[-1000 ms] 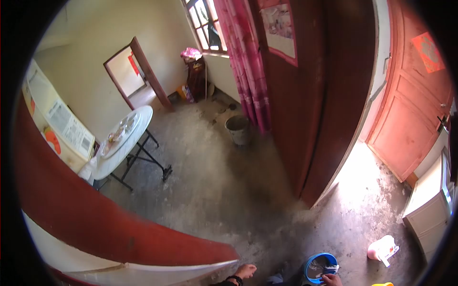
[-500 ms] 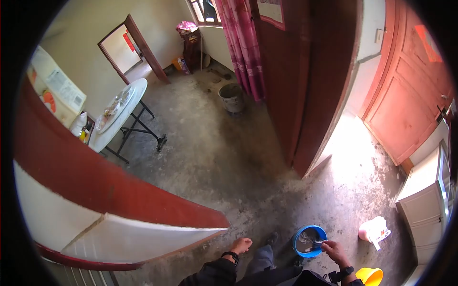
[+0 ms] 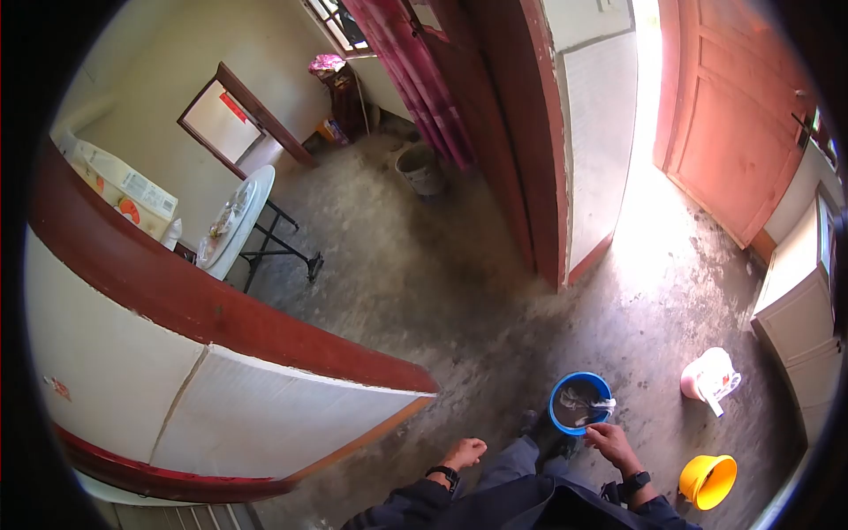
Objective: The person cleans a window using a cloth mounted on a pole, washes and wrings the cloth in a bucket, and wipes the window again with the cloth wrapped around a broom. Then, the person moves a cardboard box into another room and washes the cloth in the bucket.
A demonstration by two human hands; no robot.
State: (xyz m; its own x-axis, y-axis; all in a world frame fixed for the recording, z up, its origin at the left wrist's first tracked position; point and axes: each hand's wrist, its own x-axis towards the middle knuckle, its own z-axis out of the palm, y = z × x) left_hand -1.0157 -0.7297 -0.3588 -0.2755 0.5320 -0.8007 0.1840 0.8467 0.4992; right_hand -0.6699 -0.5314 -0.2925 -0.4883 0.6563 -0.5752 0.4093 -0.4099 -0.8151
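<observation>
A blue bucket (image 3: 554, 413) stands by my feet with dark, murky water in it. A whitish, wet cloth-like thing (image 3: 604, 405) lies in the water and reaches to the right rim. At the bucket's near right rim is my right hand (image 3: 616, 448), its fingers pinched together. Whether they grip anything, or touch the rim, I cannot make out. My left hand (image 3: 465, 454) is curled closed in front of my left leg, apart from the bucket, with nothing visible in it. Each wrist wears a dark band.
A pink-and-white container (image 3: 704, 375) and a yellow bucket (image 3: 698, 478) stand to the right. A low partition (image 3: 265, 415) juts in from the left. Beyond are a round-topped table (image 3: 234, 231) and a grey bucket (image 3: 421, 172). A red door (image 3: 733, 132) is at the right.
The view has shifted, so the blue bucket and the floor things sit higher in it. My right hand has moved from over the bucket's right side to its near rim.
</observation>
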